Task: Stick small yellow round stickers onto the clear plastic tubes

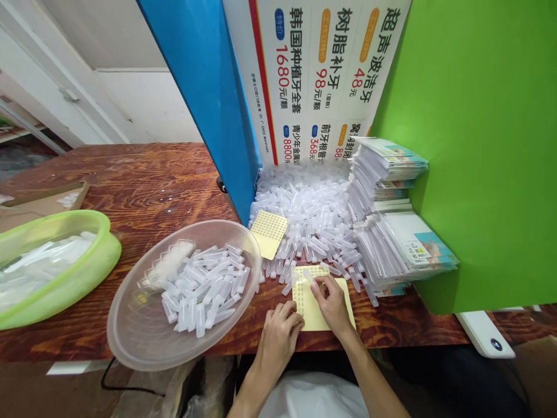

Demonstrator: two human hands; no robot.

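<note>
Wood-grain tabletop [161, 191], white wall [148, 104] behind. Yellow dotted sheet [321, 318] lies near the tabletop's front edge, before the person; small marks show along its left and upper parts, the rest plain. Right hand [331, 299] over it, thumb and index finger seemingly pinching one translucent tube [308, 276] above the marks. Left hand [281, 325] at the sheet's left edge, fingers curled; can't tell if it grips anything. To do this well: probably best to pin the sheet from that edge, pinch the tube lightly near one end, keep fingertips off neighbouring marks, work along the rows in order. Loose tubes [304, 215] crowding the sheet's top could snag it. Outward: second yellow sheet [268, 233] on the heap's left; translucent bowl [130, 328] holding more tubes, further left; green basin [104, 229] beyond. Card stacks [387, 247] right; blue panel [200, 87], printed board [322, 110], green panel [487, 145] surround the heap.
</note>
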